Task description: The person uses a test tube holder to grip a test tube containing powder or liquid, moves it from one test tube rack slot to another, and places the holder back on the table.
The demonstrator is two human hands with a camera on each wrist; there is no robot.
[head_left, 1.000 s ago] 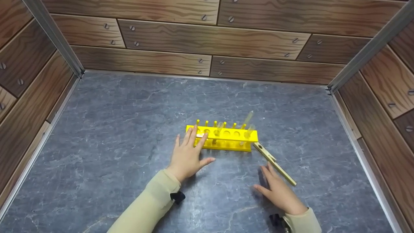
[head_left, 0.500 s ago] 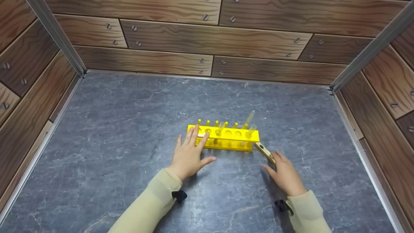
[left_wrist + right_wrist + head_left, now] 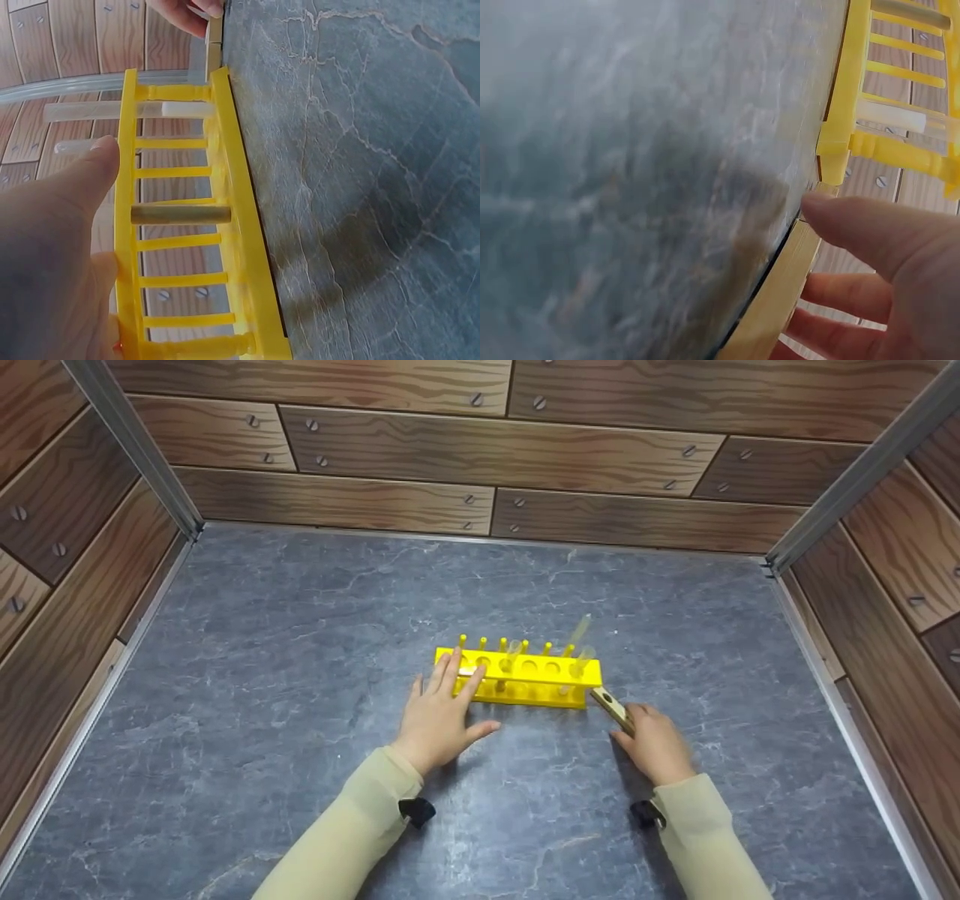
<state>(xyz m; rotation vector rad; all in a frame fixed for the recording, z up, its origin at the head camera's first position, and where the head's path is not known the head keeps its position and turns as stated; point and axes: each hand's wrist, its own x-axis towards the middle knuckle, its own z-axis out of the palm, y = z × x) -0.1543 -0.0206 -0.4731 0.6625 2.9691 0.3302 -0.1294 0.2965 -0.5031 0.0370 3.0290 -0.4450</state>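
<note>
My left hand (image 3: 435,727) rests with straight fingers on the left end of the yellow test tube rack (image 3: 540,673); its thumb is spread out to the side. At the rack's right front corner, my right hand (image 3: 658,744) holds a wooden test tube clamp (image 3: 611,706) lying on the table. Thumb and fingers sit on either side of the clamp (image 3: 772,300) in the right wrist view, and the palm hides its rear part. One test tube with brownish contents (image 3: 180,214) stands mid-rack. Another, with white contents (image 3: 187,110), occupies the right end hole.
A further clear tube (image 3: 580,628) sits over a peg at the rack's back right. The grey marbled table (image 3: 337,607) is bounded by wood-patterned panels (image 3: 390,442) at the back and both sides, with metal corner posts (image 3: 135,442).
My right hand has moved forward onto the wooden clamp, from beside it to gripping it. The left hand, the rack and the tubes have stayed in place.
</note>
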